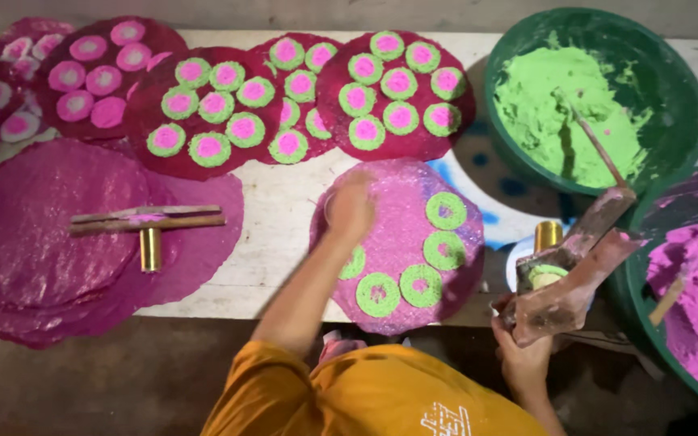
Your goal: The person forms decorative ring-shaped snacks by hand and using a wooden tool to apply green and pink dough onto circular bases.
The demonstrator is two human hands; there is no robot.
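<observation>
Head view. The left hand [351, 208] is extended over the glittery pink round disc [401, 242] that lies on the pale wooden worktop [284, 202]. The hand is blurred; its fingers point down onto the upper left part of the disc, and whether they pinch anything cannot be told. Five green rings with pink centres [444, 250] sit on the disc along its right and lower edge.

The right hand [523, 355] is closed around a pink-stained wooden press mould [571, 274], held tilted beside the right edge of the disc. A pad of green paste shows in the mould's opening.

Behind the disc, several dark magenta discs covered with green-and-pink rings [397, 93] overlap one another. To the left, a stack of plain magenta discs [34, 234] carries a second wooden press with a brass tube [147, 226]. At the right stand a green basin of green paste [591, 97] and a green basin of pink paste [692, 291].
</observation>
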